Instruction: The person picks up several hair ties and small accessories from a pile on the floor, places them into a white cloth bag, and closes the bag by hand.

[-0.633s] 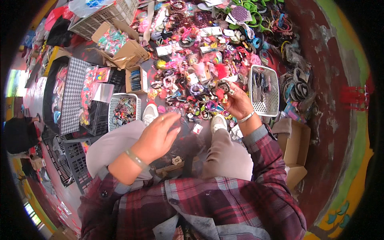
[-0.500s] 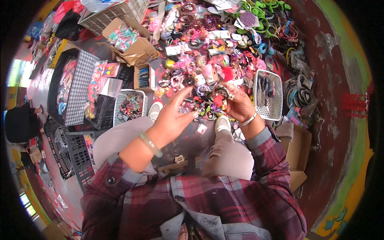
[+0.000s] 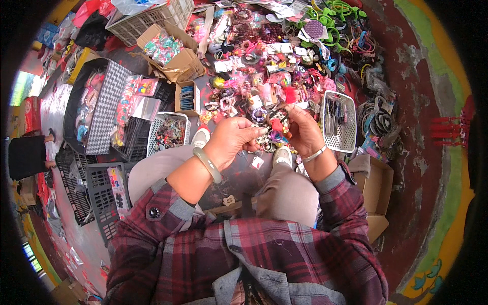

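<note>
My right hand [image 3: 304, 131], with a pale bangle at its wrist, grips a small bunch of hair ties [image 3: 276, 126] in dark, red, purple and yellow colours. From the other side my left hand [image 3: 231, 140], wearing a thick greenish bangle, pinches the bunch's left edge between thumb and fingers, at a black-and-white patterned piece. Which single tie it holds is too small to tell. Beneath and beyond both hands spreads a big heap of hair accessories [image 3: 274, 76], mostly pink, red and white, with cards among them.
White plastic baskets stand left [image 3: 161, 118] and right [image 3: 349, 122] of my hands. A small carton [image 3: 189, 109] and an open cardboard box [image 3: 175, 63] lie farther left, near a houndstooth case [image 3: 104, 117]. Green headbands [image 3: 333, 33] sit far right. At far left is another person [image 3: 28, 157].
My left hand has moved right and closed from an open, spread pose onto the edge of the bunch. The right hand still holds the hair ties in nearly the same place.
</note>
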`<action>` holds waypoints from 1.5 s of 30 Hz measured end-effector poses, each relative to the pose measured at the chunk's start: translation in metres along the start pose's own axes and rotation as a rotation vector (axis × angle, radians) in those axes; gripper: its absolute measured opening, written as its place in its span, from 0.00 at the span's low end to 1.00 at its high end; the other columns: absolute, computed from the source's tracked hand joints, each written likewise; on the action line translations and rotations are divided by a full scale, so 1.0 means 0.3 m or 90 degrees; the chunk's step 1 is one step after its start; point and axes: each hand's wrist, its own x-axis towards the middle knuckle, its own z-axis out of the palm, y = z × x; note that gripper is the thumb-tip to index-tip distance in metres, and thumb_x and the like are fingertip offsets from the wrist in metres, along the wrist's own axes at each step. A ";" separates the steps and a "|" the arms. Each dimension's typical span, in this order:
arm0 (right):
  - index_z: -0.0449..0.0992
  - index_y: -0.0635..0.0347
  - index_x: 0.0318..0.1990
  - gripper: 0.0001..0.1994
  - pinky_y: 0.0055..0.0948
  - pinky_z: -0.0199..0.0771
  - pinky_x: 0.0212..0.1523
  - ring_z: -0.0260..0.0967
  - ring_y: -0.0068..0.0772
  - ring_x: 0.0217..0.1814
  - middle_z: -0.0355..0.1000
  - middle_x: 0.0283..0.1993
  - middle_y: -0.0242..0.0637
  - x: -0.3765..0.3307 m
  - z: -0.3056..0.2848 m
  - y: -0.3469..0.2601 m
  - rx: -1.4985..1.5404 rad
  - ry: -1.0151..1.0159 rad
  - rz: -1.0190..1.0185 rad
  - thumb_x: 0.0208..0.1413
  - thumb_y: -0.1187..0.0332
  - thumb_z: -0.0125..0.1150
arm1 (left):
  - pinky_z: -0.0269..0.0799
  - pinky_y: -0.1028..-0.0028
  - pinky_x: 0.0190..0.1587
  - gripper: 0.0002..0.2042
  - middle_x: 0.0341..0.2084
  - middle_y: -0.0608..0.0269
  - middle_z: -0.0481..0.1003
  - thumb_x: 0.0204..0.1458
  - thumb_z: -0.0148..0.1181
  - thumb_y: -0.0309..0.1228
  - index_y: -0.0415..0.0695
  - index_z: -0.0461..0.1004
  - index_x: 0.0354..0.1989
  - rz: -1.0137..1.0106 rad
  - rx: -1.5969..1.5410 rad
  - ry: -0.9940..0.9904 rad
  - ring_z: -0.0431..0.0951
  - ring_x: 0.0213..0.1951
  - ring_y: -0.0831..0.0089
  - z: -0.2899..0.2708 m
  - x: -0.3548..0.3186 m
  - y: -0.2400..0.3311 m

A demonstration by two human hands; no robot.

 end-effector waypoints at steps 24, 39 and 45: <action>0.71 0.65 0.36 0.08 0.16 0.69 0.25 0.70 0.23 0.29 0.73 0.32 0.38 0.006 -0.069 -0.066 -0.020 -0.044 -0.002 0.57 0.68 0.50 | 0.71 0.84 0.22 0.08 0.17 0.69 0.68 0.53 0.55 0.32 0.43 0.68 0.26 0.038 -0.123 0.038 0.73 0.21 0.78 -0.066 0.032 0.020; 0.68 0.58 0.31 0.11 0.22 0.69 0.33 0.69 0.26 0.35 0.73 0.34 0.39 0.045 -0.185 -0.021 0.051 0.041 0.016 0.59 0.61 0.46 | 0.73 0.77 0.32 0.03 0.26 0.65 0.69 0.51 0.54 0.25 0.40 0.68 0.31 0.080 -0.218 0.156 0.72 0.27 0.76 -0.159 0.144 -0.085; 0.71 0.59 0.33 0.11 0.23 0.70 0.31 0.68 0.25 0.31 0.70 0.28 0.33 0.070 -0.209 -0.020 -0.048 0.088 -0.041 0.58 0.62 0.49 | 0.74 0.73 0.38 0.04 0.29 0.62 0.70 0.48 0.52 0.20 0.40 0.65 0.30 0.114 -0.207 0.156 0.73 0.31 0.73 -0.186 0.169 -0.121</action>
